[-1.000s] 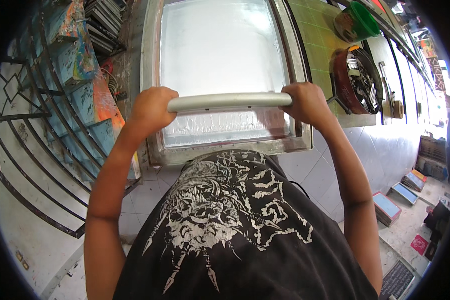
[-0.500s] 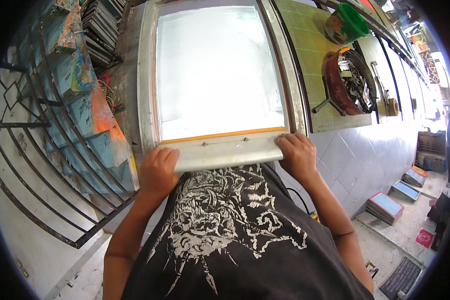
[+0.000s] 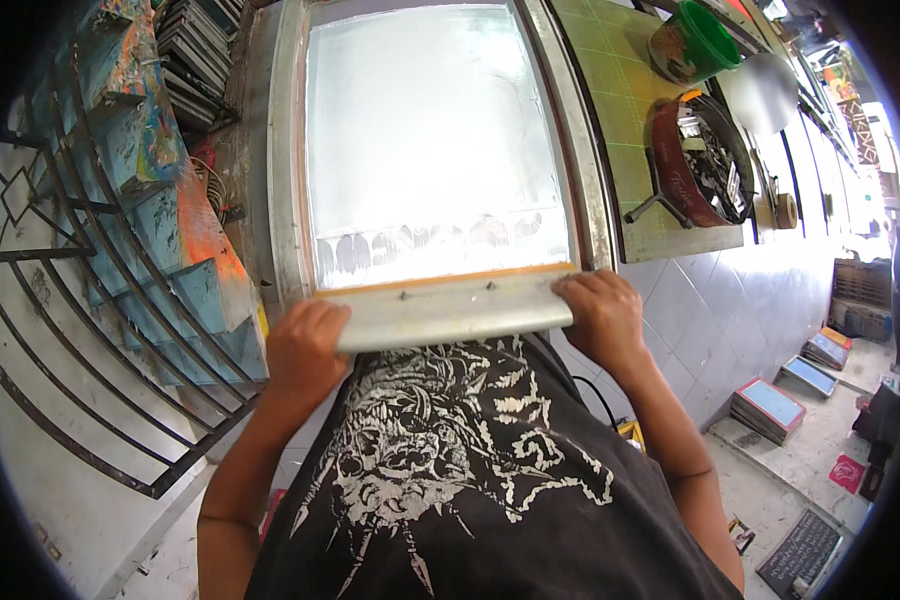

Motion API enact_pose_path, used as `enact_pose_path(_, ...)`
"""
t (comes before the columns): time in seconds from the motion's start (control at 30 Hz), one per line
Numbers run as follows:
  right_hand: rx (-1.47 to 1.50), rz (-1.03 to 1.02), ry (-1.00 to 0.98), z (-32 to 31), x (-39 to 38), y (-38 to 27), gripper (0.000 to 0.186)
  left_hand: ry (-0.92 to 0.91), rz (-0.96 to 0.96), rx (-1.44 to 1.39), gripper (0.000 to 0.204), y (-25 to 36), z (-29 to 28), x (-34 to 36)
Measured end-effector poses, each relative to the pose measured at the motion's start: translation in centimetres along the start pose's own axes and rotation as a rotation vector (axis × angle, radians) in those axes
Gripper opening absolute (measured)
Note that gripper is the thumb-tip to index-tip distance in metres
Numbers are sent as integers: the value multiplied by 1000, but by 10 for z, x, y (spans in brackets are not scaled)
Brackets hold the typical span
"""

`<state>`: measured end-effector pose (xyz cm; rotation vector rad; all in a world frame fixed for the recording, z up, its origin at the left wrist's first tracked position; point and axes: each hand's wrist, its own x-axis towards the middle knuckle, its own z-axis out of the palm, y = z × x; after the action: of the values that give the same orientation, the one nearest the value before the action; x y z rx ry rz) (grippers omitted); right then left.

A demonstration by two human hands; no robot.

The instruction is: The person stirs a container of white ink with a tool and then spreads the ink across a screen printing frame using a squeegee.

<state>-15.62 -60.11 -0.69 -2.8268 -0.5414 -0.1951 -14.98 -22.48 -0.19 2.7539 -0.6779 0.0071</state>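
Observation:
A wide screen-printing squeegee (image 3: pixel 440 315), with a pale metal holder and an orange blade, lies across the near end of a framed printing screen (image 3: pixel 592 205). My left hand (image 3: pixel 308 345) is closed round its left end, and my right hand (image 3: pixel 602 312) grips its right end. The blade edge rests at the near part of the white, shiny mesh (image 3: pixel 430 130). Just beyond the blade, a row of greyish rounded marks (image 3: pixel 420 238) shows in the mesh. What lies under the screen is hidden.
On the right, a green-gridded board (image 3: pixel 610 100) bears a green bucket (image 3: pixel 695 45) and a round dark-red container (image 3: pixel 680 165) of small items. A black metal railing (image 3: pixel 120 330) and paint-stained blue steps (image 3: pixel 160 290) stand on the left. Stacked frames (image 3: pixel 198 60) lean behind.
The squeegee has tilted slightly, both hands still on it. A row of rounded marks now shows in the mesh beyond the blade, where it was plain white. The view has shifted a little.

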Motion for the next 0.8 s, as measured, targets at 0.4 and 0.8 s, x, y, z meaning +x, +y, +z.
enact_pose_path(0.4,-45,-45,43,50,101,53,28,100,-10,131,39,-55,40,85)
enact_pose_path(0.8,-141,-75,134,80,291,136,31,193,-7,189,42,-157,33,267)
